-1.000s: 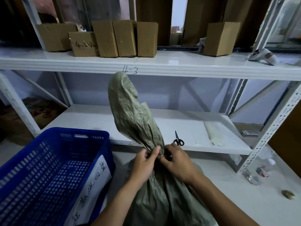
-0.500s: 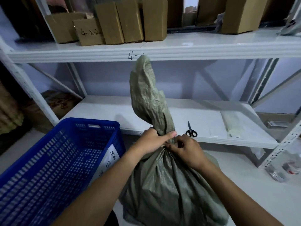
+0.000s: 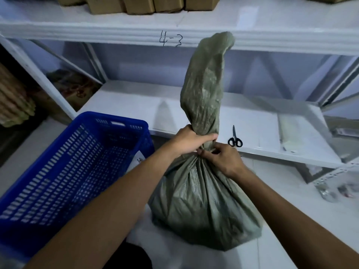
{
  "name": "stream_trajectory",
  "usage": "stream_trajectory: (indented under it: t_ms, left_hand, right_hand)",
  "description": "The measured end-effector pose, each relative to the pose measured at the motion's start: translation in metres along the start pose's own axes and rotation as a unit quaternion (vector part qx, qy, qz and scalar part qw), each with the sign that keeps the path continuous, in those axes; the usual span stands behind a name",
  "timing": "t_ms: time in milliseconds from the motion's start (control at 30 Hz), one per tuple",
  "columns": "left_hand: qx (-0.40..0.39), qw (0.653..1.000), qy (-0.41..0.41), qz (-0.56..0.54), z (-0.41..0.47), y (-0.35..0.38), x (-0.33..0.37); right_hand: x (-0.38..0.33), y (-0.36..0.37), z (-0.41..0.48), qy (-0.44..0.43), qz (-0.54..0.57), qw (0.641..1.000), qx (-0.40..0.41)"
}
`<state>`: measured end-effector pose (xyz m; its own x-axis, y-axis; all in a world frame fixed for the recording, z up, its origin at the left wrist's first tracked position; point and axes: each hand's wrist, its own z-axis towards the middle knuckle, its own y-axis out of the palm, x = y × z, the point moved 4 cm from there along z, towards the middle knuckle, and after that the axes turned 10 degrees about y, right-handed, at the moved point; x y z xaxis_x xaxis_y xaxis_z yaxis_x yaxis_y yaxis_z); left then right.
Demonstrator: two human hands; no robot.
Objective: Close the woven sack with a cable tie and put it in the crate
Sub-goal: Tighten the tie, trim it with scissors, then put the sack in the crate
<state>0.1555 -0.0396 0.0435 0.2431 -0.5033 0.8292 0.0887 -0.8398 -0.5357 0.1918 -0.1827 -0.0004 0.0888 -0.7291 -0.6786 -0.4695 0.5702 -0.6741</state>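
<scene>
The left hand [image 3: 191, 140] grips the gathered neck of the sack [image 3: 202, 200], fingers wrapped round it; just below them the right hand [image 3: 223, 159] pinches the neck. The crate [image 3: 126, 123] stands left of both hands.

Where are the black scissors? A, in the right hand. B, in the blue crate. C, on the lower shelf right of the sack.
C: the scissors lie on the lower shelf, just right of the sack.
</scene>
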Motion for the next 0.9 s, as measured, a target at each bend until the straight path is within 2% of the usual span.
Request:
stream_trajectory:
  t_ms: [200, 300, 400, 500, 567, 700, 900]
  left_hand:
    - [-0.060, 0.993, -0.093, -0.030, -0.045, -0.023, 0.037]
    - [-0.061, 0.990, -0.119, -0.051, -0.062, -0.030, 0.058]
    - [-0.034, 0.986, -0.130, -0.101, -0.074, -0.032, 0.075]
    - [0.022, 0.983, -0.148, -0.109, -0.084, -0.038, 0.079]
    - [0.020, 0.979, -0.167, -0.118, -0.090, -0.036, 0.080]
    - [0.043, 0.969, -0.218, -0.112, -0.106, -0.029, 0.098]
    - [0.086, 0.968, -0.212, -0.107, -0.109, -0.044, 0.118]
  right_hand:
    - [-0.021, -0.024, -0.025, 0.076, -0.072, 0.992, -0.075]
    - [-0.030, -0.031, -0.036, 0.089, -0.048, 0.989, -0.112]
    - [-0.034, -0.036, -0.047, 0.111, -0.055, 0.982, -0.141]
    - [-0.035, -0.037, -0.056, 0.086, -0.131, 0.976, -0.154]
    - [-0.035, -0.042, -0.059, 0.069, -0.162, 0.972, -0.158]
    - [-0.036, -0.060, -0.072, 0.070, -0.142, 0.976, -0.152]
    - [-0.061, -0.067, -0.084, 0.044, -0.144, 0.974, -0.167]
